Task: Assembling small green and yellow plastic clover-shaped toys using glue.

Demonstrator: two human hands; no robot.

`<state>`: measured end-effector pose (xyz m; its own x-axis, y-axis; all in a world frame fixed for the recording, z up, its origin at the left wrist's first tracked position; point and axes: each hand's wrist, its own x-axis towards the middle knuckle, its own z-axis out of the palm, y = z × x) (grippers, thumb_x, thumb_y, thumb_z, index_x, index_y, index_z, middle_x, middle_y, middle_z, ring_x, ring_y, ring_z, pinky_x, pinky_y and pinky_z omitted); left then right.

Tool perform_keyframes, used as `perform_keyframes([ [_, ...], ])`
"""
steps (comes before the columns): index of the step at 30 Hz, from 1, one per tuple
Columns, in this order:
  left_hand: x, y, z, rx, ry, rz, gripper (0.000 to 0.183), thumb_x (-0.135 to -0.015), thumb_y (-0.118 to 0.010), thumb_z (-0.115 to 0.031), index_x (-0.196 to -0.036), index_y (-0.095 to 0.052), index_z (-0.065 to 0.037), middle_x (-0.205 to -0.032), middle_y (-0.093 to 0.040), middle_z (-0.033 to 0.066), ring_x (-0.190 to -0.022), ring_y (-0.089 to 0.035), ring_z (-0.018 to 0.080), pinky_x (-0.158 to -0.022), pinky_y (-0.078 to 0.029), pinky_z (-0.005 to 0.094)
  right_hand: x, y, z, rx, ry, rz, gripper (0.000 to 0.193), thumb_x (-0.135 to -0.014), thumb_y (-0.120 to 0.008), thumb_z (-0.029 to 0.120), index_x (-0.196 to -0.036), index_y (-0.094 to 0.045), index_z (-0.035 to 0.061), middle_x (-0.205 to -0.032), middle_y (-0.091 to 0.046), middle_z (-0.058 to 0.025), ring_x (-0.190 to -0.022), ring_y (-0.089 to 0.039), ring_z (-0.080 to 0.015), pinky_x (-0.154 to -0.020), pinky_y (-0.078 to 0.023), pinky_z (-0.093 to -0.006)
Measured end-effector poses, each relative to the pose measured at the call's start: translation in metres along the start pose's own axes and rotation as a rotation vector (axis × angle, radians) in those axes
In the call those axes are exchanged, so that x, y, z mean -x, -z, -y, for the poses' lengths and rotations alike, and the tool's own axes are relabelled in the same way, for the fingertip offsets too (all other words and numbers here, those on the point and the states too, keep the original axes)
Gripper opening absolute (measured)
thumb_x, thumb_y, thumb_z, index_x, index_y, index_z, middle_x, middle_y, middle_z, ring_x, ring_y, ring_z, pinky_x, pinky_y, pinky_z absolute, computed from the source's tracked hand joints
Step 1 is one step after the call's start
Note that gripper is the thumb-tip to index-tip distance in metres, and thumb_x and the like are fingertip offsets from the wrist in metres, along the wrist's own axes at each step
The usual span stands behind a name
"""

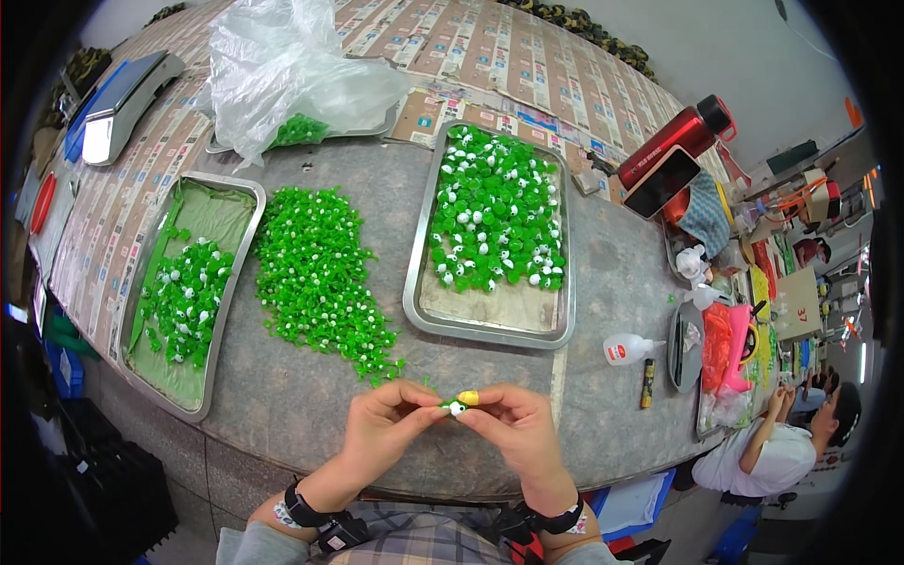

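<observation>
Pinching one small green-and-white piece (455, 408) between both hands, left hand (381, 428) and right hand (513, 428) clamped on it fingertip to fingertip; beyond the left hand, loose green pile (320, 273) on the table (603, 282).

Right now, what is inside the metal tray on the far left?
The left tray holds a green liner sheet and a cluster of green-and-white pieces. The tray's bottom is covered by the sheet.

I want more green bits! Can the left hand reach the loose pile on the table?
Probably yes: the left hand is just below the loose green pile, with only bare table between, though it pinches a small green piece.
</observation>
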<state>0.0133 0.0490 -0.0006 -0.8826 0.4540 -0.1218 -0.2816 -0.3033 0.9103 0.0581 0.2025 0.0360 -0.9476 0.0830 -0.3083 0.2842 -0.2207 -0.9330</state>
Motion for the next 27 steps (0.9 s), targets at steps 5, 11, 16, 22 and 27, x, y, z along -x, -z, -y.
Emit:
perform_keyframes([
  [5,-0.003,0.001,-0.009,-0.392,-0.187,-0.007,0.011,-0.066,-0.061,0.002,-0.075,-0.055,0.001,-0.074,-0.057,0.0089,-0.067,-0.056,0.0147,-0.058,-0.045,0.0238,-0.005,0.000,-0.002,-0.071,-0.090,0.014,0.019,-0.074,-0.057,0.002,-0.092,-0.055,-0.0017,-0.084,-0.058,-0.0052,-0.075,-0.053,-0.0062,-0.065,-0.042,-0.0160],
  [11,-0.006,-0.002,-0.020,-0.746,-0.434,0.074,0.014,-0.061,-0.065,-0.002,-0.070,-0.053,-0.004,-0.067,-0.056,0.0081,-0.061,-0.055,0.0217,-0.052,-0.043,0.0278,-0.003,0.008,-0.003,0.002,-0.106,0.081,0.021,-0.075,-0.056,0.005,-0.096,-0.055,-0.0016,-0.085,-0.058,-0.0042,-0.076,-0.052,-0.0060,-0.066,-0.041,-0.0162],
  [16,-0.003,-0.002,-0.018,-0.791,-0.477,0.085,0.015,-0.061,-0.065,-0.003,-0.069,-0.053,-0.004,-0.067,-0.056,0.0081,-0.061,-0.055,0.0221,-0.051,-0.043,0.0282,0.000,0.008,-0.008,0.005,-0.111,0.064,0.021,-0.075,-0.056,0.006,-0.095,-0.056,-0.0021,-0.085,-0.058,-0.0044,-0.076,-0.053,-0.0067,-0.067,-0.041,-0.0164],
  [22,0.011,0.014,-0.020,-0.487,-0.161,0.039,0.012,-0.066,-0.064,-0.004,-0.070,-0.053,-0.002,-0.072,-0.057,0.0080,-0.064,-0.056,0.0160,-0.056,-0.046,0.0258,-0.003,0.000,0.000,0.081,-0.100,0.141,0.022,-0.075,-0.057,0.008,-0.095,-0.056,0.0000,-0.085,-0.059,-0.0048,-0.074,-0.053,-0.0060,-0.063,-0.042,-0.0171],
  [27,0.012,0.080,-0.038,0.529,-0.304,-0.361,0.012,-0.079,-0.051,-0.012,-0.088,-0.050,-0.003,-0.073,-0.051,0.0038,-0.062,-0.051,0.0107,-0.059,-0.047,0.0216,-0.026,-0.006,0.014,0.772,0.244,0.018,0.018,-0.070,-0.059,0.012,-0.087,-0.056,0.0049,-0.075,-0.057,-0.0060,-0.064,-0.056,-0.0149,-0.058,-0.044,-0.0237],
])
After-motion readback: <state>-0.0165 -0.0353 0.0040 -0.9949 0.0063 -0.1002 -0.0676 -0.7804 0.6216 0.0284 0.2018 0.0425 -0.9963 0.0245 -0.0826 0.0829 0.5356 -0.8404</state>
